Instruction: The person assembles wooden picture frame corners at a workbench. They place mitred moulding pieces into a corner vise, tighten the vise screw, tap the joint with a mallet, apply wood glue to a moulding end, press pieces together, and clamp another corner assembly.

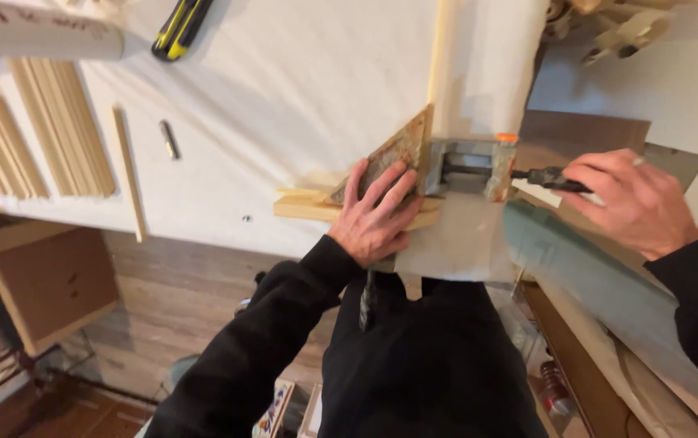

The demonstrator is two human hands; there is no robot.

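The left hand [377, 215] presses flat, fingers spread, on the wooden block [389, 166] left of the vise [470, 166]. The right hand [629, 199], right of the vise, grips its handle [547, 178]; steady, slow turning seems wise so the block stays square.

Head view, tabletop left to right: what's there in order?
Wood strip stacks → single thin strip → small metal rod → left hand pressing on a wood block → small vise → right hand on the vise handle.
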